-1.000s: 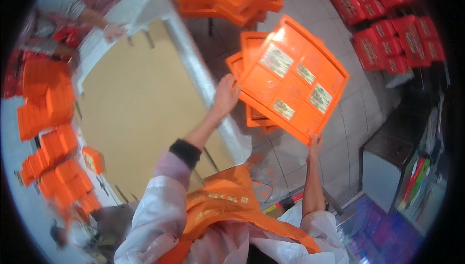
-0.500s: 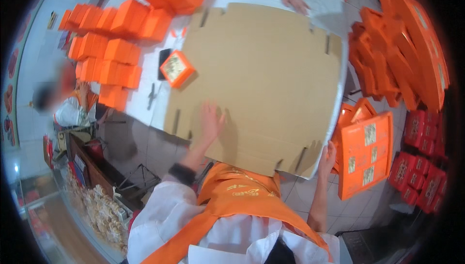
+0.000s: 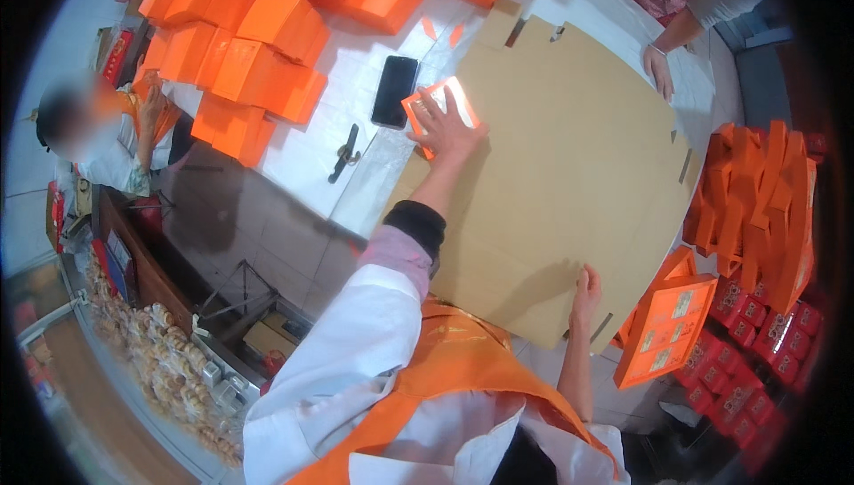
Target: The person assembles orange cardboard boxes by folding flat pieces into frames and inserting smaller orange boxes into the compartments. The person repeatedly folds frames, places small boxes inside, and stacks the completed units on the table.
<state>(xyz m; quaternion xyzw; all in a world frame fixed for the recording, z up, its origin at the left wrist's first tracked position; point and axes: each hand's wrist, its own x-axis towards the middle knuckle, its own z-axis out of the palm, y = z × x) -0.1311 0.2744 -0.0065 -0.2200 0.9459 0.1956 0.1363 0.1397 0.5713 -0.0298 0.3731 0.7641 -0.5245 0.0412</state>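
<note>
A large flat sheet of brown cardboard [image 3: 551, 173] with slots along its edges covers most of the table before me. My left hand [image 3: 449, 133] reaches forward over the sheet's left side, its fingers spread on top of a small square orange box [image 3: 461, 98] that has a shiny panel. It partly covers the box, and I cannot see a grip around its sides. My right hand [image 3: 584, 294] is raised over the sheet's near right part, fingers loosely extended, with nothing in it. Beside the box lies a black phone [image 3: 395, 91].
Stacks of orange boxes [image 3: 258, 49] stand at the far left. A dark cutter-like tool [image 3: 343, 154] lies on the white table cover [image 3: 307, 165]. Orange trays or lids [image 3: 667, 329] and red packages [image 3: 725, 387] are at the right. Another person's hand [image 3: 658, 71] touches the sheet's far edge.
My left hand has moved forward onto the orange box. My right hand has come off the sheet's edge and moved over it. The view has turned, shifting the table rightward.
</note>
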